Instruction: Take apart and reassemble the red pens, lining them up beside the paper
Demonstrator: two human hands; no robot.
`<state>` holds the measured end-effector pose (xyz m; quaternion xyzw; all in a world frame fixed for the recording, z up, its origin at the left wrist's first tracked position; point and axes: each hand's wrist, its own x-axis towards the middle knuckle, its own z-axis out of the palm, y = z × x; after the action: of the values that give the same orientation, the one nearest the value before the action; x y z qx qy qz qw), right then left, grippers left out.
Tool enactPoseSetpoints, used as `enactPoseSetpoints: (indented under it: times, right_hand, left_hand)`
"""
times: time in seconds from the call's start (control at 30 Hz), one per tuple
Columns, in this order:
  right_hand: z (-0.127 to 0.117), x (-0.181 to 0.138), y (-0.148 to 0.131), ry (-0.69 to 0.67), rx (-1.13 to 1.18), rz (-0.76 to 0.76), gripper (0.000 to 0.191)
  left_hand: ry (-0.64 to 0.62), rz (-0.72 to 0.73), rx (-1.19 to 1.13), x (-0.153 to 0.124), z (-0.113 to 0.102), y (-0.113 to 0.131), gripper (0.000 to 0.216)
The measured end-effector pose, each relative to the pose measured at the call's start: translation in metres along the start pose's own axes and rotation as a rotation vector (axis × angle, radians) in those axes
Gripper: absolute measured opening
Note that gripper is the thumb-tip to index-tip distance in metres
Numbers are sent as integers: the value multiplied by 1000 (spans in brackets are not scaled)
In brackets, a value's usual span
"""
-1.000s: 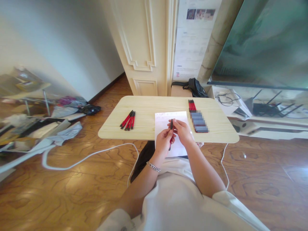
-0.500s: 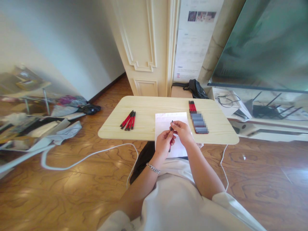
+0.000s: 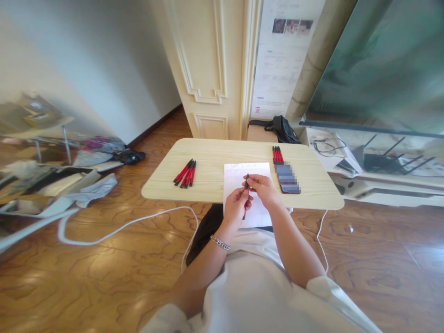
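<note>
pen (image 3: 247, 183) spanning both grips, left hand (image 3: 236, 206) clasped lower, right hand (image 3: 262, 188) pinching higher

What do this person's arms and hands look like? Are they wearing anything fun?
The left hand is gloveless, with a silver-coloured chain bracelet of chunky links around its wrist. The right hand is gloveless too, with nothing visible on its wrist. Both forearms are uncovered, below the loose, pale, short sleeves of a plain-looking top.
</note>
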<state>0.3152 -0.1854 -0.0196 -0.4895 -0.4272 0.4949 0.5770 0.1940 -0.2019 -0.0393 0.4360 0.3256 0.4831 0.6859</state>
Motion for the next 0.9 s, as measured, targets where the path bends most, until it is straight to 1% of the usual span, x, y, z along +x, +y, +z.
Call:
enactPoseSetpoints:
  times: [0.2,0.33,0.4,0.5,0.57,0.6,0.67,0.73,0.83,0.9]
  right_hand:
    - [1,3,-5,-22,56,19,32]
    - [0,9,-11,-26,1,16,33]
    - [-1,16,-17,6,-15,10,36]
    - [-5,32,-26,67,30,-11,39]
    - [-7,43,-28,103,38,-36,38]
    - [-8,48,-27,127,5,-45,37]
    - [-8,55,-21,166,-168,-44,33]
    - [-5,58,-12,172,-455,-28,30]
    - [6,56,0,175,-867,-4,26]
    - [15,53,6,187,-1054,14,26]
  left_hand:
    - [6,7,5,0,0,1,30]
    - [21,-6,-5,0,-1,2,33]
    - [19,-15,-4,0,-2,3,35]
    - [18,-28,0,-2,-4,3,36]
    - [23,-33,1,-3,-6,4,36]
    - [24,-31,1,-4,-7,4,36]
    - [30,-18,3,-5,-10,4,35]
    - [41,-3,2,-5,-13,4,35]
    - [59,9,-3,-4,-16,3,34]
    - [66,16,-8,-3,-17,3,34]
